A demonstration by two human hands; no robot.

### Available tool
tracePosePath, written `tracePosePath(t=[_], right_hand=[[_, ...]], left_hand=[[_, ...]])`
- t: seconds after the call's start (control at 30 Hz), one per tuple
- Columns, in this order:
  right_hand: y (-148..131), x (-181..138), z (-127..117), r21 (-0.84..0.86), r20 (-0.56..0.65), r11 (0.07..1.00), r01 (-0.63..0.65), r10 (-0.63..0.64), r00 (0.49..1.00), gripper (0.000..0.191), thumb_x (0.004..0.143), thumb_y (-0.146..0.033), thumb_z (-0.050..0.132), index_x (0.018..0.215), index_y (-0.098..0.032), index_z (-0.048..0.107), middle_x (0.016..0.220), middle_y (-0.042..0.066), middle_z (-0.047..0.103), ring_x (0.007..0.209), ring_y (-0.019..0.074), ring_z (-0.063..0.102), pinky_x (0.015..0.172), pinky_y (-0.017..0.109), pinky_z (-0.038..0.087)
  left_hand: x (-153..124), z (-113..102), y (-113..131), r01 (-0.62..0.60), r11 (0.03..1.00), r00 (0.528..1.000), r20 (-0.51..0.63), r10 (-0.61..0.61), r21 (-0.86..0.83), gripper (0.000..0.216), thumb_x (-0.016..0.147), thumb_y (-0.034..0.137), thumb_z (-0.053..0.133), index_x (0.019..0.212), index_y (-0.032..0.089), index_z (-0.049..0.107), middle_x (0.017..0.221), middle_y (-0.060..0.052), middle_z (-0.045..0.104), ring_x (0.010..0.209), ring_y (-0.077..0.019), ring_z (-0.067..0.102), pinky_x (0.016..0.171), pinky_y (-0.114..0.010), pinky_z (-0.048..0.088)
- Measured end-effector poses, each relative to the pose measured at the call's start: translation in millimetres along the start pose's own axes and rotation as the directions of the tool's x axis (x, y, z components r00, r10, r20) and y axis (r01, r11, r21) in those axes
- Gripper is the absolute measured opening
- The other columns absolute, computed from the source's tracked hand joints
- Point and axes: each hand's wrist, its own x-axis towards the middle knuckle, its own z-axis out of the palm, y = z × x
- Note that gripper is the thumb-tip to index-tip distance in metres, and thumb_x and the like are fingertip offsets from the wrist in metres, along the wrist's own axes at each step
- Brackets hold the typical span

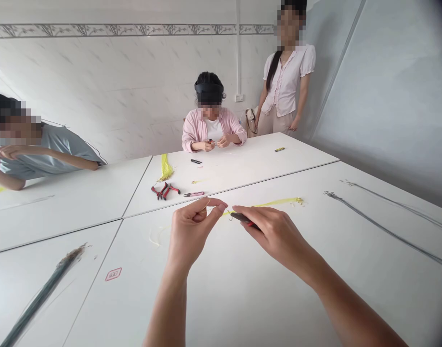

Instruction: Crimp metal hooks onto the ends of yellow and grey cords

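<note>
My left hand (192, 226) is closed in a pinch, with a thin pale line (208, 202) looping by its fingers. Opposite it, my right hand (275, 231) grips a small dark tool with a red part (242, 218); most of it is hidden in the fingers, so its exact kind does not show. A tiny curved piece like a hook (230, 218) hangs at the tool's tip, between the two hands. Behind my right hand lies a bundle of yellow line (279, 201) with small gold bits at its end.
Red-handled pliers (165, 191), pink snips (193, 194), black snips (196, 161) and a yellow bundle (165, 167) lie ahead. Grey bundles (372, 224) lie right, a dark green one (44, 294) left. Two people sit at the white tables (242, 299); another stands behind.
</note>
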Motion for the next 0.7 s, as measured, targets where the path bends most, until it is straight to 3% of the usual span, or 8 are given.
tracePosePath(t=[0.13, 0.33, 0.5, 0.7], right_hand=[[-1.4, 0.0, 1.0, -0.063, -0.015, 0.998, 0.002, -0.003, 1.000, 0.027, 0.103, -0.011, 0.048, 0.125, -0.020, 0.061, 0.094, 0.006, 0.076, 0.079, 0.0178, 0.071, 0.073, 0.031, 0.054], [0.1, 1.2, 5.7, -0.201, 0.023, 0.979, 0.039, -0.035, 0.999, 0.024, 0.098, -0.005, 0.043, 0.104, -0.019, 0.060, 0.073, 0.001, 0.066, 0.061, 0.0148, 0.059, 0.056, 0.026, 0.039], [2.6, 2.3, 9.5, -0.236, 0.046, 0.971, 0.045, -0.035, 0.998, 0.024, 0.097, -0.003, 0.040, 0.094, -0.019, 0.057, 0.070, 0.000, 0.062, 0.058, 0.0139, 0.052, 0.054, 0.026, 0.033], [5.2, 1.0, 9.6, -0.237, 0.044, 0.971, 0.032, -0.023, 0.999, 0.023, 0.095, -0.002, 0.040, 0.088, -0.020, 0.053, 0.065, -0.003, 0.051, 0.056, 0.0130, 0.043, 0.054, 0.026, 0.029]], left_hand=[[0.7, 7.5, -2.5, -0.042, 0.999, 0.996, -0.074, 0.042, 0.006, 0.019, 0.084, 0.040, 0.070, 0.076, 0.025, 0.078, 0.060, 0.006, 0.012, 0.054, -0.0101, 0.016, 0.051, -0.026, 0.026], [0.8, 16.1, -7.4, -0.109, 0.992, 0.983, -0.140, 0.117, 0.062, 0.023, 0.086, 0.041, 0.067, 0.075, 0.023, 0.077, 0.060, 0.006, 0.014, 0.054, -0.0108, 0.018, 0.053, -0.027, 0.028], [2.1, 19.1, -13.8, -0.165, 0.973, 0.961, -0.197, 0.196, 0.165, 0.024, 0.088, 0.041, 0.065, 0.075, 0.023, 0.076, 0.061, 0.005, 0.015, 0.055, -0.0111, 0.019, 0.054, -0.027, 0.026], [7.1, 17.0, -20.5, -0.176, 0.972, 0.969, -0.149, 0.200, 0.158, 0.025, 0.089, 0.041, 0.065, 0.077, 0.022, 0.075, 0.061, 0.006, 0.013, 0.054, -0.0107, 0.019, 0.054, -0.026, 0.025]])
